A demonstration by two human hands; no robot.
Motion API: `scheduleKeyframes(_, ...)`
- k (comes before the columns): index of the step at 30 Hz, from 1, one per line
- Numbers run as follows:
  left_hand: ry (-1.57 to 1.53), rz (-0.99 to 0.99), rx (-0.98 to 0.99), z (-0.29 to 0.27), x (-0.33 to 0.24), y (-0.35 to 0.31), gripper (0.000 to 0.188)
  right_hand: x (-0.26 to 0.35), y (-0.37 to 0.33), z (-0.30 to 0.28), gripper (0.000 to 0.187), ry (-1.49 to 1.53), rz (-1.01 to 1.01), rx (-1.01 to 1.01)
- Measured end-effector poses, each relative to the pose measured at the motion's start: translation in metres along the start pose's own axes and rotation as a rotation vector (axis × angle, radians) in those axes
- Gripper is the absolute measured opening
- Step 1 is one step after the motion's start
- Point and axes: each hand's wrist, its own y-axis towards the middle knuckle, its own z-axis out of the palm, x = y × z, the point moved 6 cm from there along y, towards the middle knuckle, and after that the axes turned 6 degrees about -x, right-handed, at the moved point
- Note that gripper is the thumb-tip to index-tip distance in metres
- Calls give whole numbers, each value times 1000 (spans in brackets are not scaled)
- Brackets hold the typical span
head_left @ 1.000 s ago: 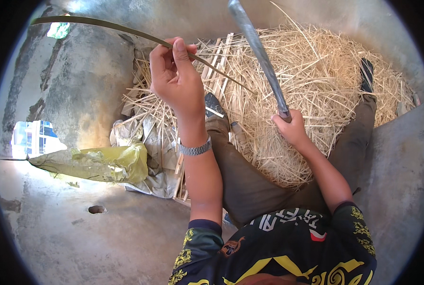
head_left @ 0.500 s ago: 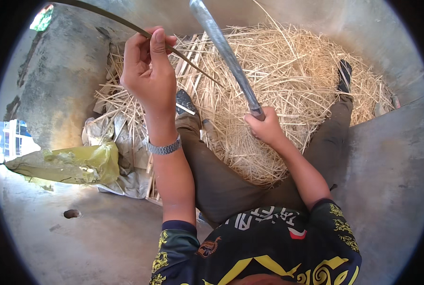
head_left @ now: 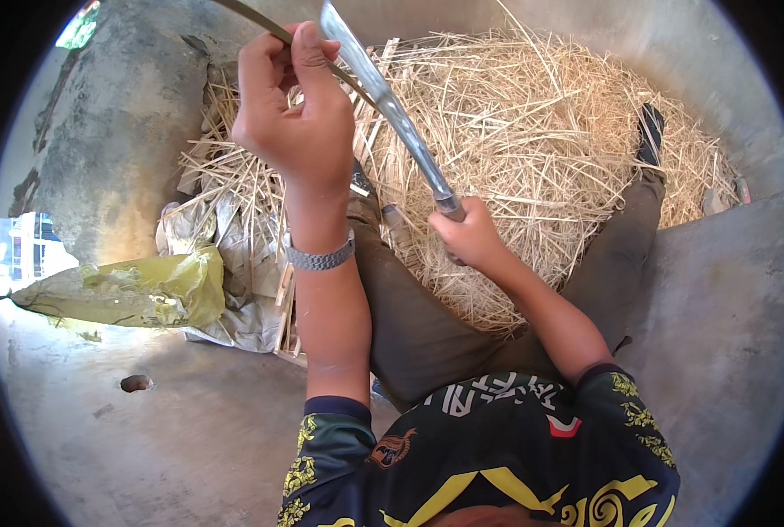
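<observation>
My left hand (head_left: 293, 114), raised at the upper left with a metal watch (head_left: 320, 256) on its wrist, pinches a thin olive-brown strip (head_left: 256, 18) that looks like split bamboo. One end of the strip runs out past the top edge; the other slants down to the right. My right hand (head_left: 467, 234) grips the short handle of a machete (head_left: 392, 112). Its long grey blade points up and to the left, crossing the strip's lower end in the picture. Whether blade and strip touch, I cannot tell.
Pale shavings and split strips (head_left: 515, 158) lie heaped between and beyond my outstretched legs (head_left: 418, 325). A yellow plastic sack (head_left: 137, 290) and grey crumpled sheeting (head_left: 247, 325) are at the left. Curved concrete walls (head_left: 119, 158) surround me, with a hole (head_left: 135, 383) at the lower left.
The machete has shifted left, so its blade now overlaps the strip's lower end. My left hand has risen slightly and moved a little right, still pinching the strip.
</observation>
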Motion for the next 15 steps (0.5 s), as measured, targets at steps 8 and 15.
scheduleKeyframes(8, 70, -92, -52, -20, 14, 7, 14, -19, 11, -16, 22, -345, 294, -77)
scheduleKeyframes(15, 116, -21, -92, -15, 9, 2, 14, 12, 16, 23, 23, -180, -86, -32)
